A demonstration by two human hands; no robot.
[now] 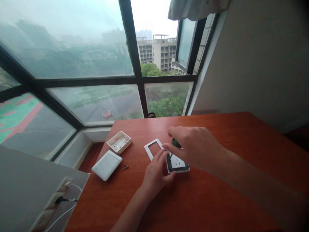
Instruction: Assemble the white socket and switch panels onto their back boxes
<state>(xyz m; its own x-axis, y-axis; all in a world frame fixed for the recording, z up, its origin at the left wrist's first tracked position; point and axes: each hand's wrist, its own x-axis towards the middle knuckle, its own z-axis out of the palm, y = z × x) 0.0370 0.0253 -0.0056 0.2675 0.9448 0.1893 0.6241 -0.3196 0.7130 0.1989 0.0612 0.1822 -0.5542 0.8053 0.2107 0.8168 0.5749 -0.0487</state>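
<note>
A wall socket (pixel 178 162) with a white face and a dark inner frame lies on the table, its cover off. My left hand (pixel 156 172) grips it, fingers at the left edge and thumb at the near edge. Above the socket, my right hand (pixel 193 143) is closed round a screwdriver (pixel 177 142) with a green handle. Its thin shaft points down to the socket's upper left; the tip is hard to make out. Just behind my left fingers lies a white cover frame (pixel 150 149), partly hidden by them.
On the reddish wooden table (pixel 217 206), an open white back box (pixel 120 142) and a white switch panel (pixel 107 165) lie at left. Loose screws (pixel 125 167) are beside the panel. Windows rise behind the table. Wall outlets with plugged cables (pixel 64 199) are at lower left.
</note>
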